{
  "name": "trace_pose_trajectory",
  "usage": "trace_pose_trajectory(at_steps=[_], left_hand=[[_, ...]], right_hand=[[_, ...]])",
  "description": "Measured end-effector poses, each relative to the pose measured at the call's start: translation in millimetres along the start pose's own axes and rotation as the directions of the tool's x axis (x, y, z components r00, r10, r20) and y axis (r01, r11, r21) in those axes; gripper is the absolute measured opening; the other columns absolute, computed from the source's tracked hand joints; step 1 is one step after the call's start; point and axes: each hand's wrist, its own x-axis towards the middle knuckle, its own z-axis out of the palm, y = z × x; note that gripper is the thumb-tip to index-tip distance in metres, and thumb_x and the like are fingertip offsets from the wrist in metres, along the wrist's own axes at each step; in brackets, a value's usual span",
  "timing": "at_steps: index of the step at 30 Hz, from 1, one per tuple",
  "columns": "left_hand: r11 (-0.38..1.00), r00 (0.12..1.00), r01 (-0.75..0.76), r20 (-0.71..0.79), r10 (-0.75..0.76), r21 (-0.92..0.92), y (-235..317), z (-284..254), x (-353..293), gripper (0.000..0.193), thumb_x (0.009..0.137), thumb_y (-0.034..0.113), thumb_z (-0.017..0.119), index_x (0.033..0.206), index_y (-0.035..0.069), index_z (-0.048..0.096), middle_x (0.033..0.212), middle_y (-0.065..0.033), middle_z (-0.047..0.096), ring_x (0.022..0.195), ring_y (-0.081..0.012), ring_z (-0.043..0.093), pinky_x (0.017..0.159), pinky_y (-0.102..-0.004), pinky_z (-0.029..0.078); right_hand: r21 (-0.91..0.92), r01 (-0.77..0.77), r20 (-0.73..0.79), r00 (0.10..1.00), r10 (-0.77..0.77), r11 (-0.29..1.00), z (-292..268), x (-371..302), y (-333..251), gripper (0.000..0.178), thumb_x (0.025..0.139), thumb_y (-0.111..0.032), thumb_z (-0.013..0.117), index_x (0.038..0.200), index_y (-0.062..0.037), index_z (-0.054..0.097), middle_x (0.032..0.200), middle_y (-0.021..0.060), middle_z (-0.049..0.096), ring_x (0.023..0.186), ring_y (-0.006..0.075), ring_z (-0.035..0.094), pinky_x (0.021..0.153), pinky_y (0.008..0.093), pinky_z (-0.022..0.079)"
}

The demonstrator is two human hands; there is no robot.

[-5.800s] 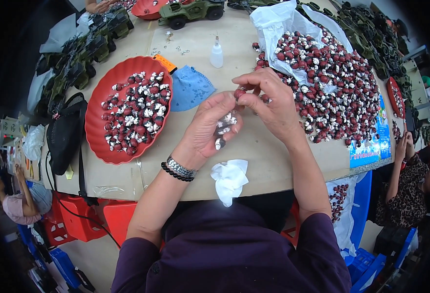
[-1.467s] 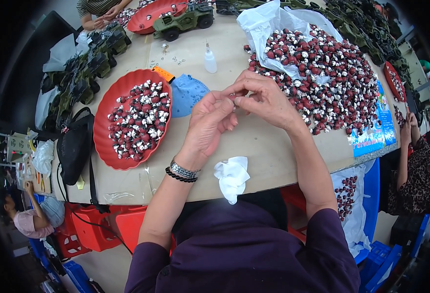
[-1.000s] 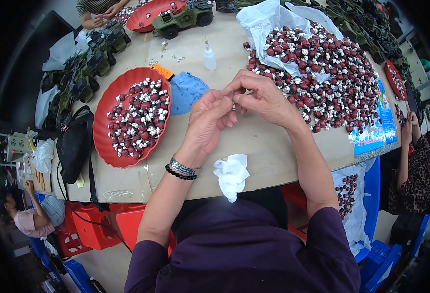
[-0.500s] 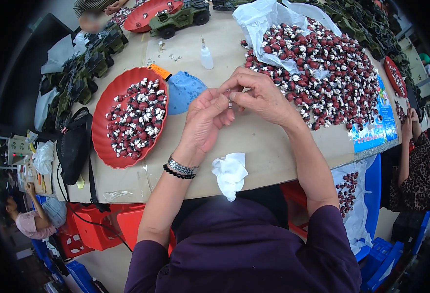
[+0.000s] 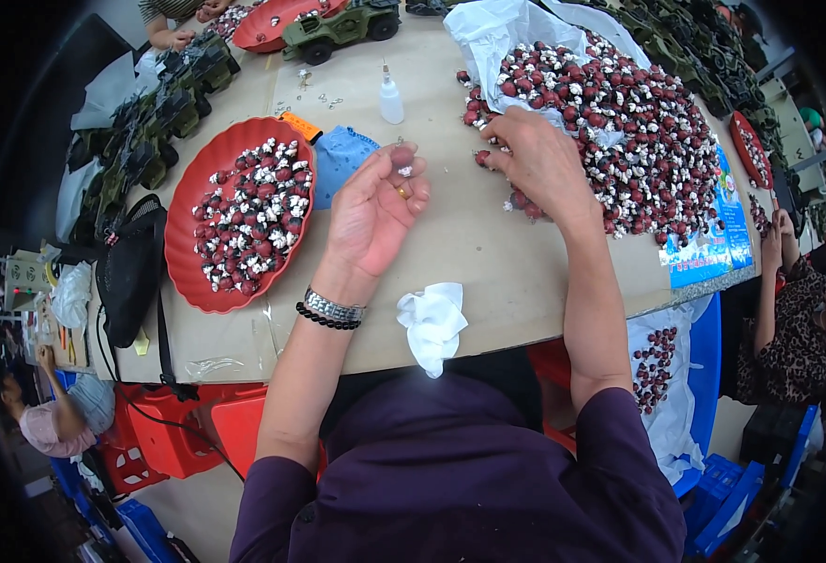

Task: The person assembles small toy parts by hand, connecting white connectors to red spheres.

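Note:
My left hand [image 5: 375, 211], palm turned up with the fingers curled, holds a small dark-red ball [image 5: 401, 157] at its fingertips; a pale bit shows at the ball's lower side. At the left edge of a big pile of dark-red balls with white tufts [image 5: 610, 141], my right hand [image 5: 542, 159] is bent down, thumb and fingers closing on another small ball [image 5: 482, 158]. Left of my left hand stands a red scalloped tray [image 5: 180, 235] with many such balls in it. A blue cloth [image 5: 340, 161] lies between tray and hand.
A crumpled white tissue [image 5: 431, 324] lies near the front edge. Further back are a small dropper bottle [image 5: 390, 98], an orange tool [image 5: 300, 125], tiny metal rings [image 5: 324, 99] and a green toy vehicle [image 5: 342, 33]. More toy vehicles [image 5: 155, 127] line the left. Co-workers sit around.
My hands were together, fingertips meeting over a small piece. Now they are apart: the left palm has turned up with the ball, and the right hand has moved right to the pile's edge.

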Motion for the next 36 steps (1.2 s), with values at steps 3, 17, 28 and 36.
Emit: trace_pose_trajectory(at_steps=[3, 17, 28, 36], left_hand=[[0.999, 0.998, 0.019, -0.053, -0.02, -0.026, 1, 3, 0, 0.025, 0.098, 0.023, 0.049, 0.105, -0.001, 0.056, 0.099, -0.0098, 0.058, 0.078, -0.02, 0.053, 0.066, -0.0275, 0.046], [0.984, 0.996, 0.083, -0.056, -0.075, 0.157, -2, 13, -9, 0.022, 0.089, 0.021, 0.068, 0.1, 0.002, 0.063, 0.086, -0.0025, 0.059, 0.058, -0.0073, 0.051, 0.036, -0.0159, 0.024], [0.984, 0.997, 0.074, 0.006, -0.076, 0.16, -3, 13, -10, 0.024, 0.091, 0.025, 0.067, 0.1, 0.002, 0.063, 0.083, -0.0007, 0.059, 0.057, -0.0057, 0.05, 0.037, -0.0157, 0.024], [0.981, 0.997, 0.075, 0.013, -0.079, 0.178, -3, 11, -10, 0.024, 0.091, 0.024, 0.067, 0.099, 0.003, 0.063, 0.085, -0.0011, 0.06, 0.058, -0.0058, 0.049, 0.038, -0.0154, 0.025]], right_hand=[[-0.079, 0.085, 0.069, 0.994, -0.079, 0.993, 19, -1, 3, 0.018, 0.076, -0.01, 0.069, 0.092, -0.0037, 0.067, 0.089, 0.0089, 0.062, 0.091, 0.0282, 0.062, 0.073, 0.0419, 0.049], [0.899, -0.086, 0.156, 0.979, -0.131, 0.429, 14, 3, -29, 0.027, 0.072, 0.001, 0.074, 0.098, -0.0023, 0.069, 0.102, 0.0008, 0.056, 0.088, 0.0092, 0.055, 0.073, 0.02, 0.049], [0.91, -0.115, 0.167, 0.981, -0.098, 0.398, 16, 3, -31, 0.023, 0.071, 0.002, 0.076, 0.093, -0.0014, 0.067, 0.101, 0.0017, 0.054, 0.088, 0.0102, 0.055, 0.075, 0.0225, 0.05], [0.913, -0.094, 0.151, 0.982, -0.113, 0.396, 19, 2, -33, 0.019, 0.074, -0.003, 0.075, 0.09, -0.0016, 0.066, 0.095, 0.0011, 0.057, 0.08, 0.0091, 0.053, 0.073, 0.0239, 0.046]])
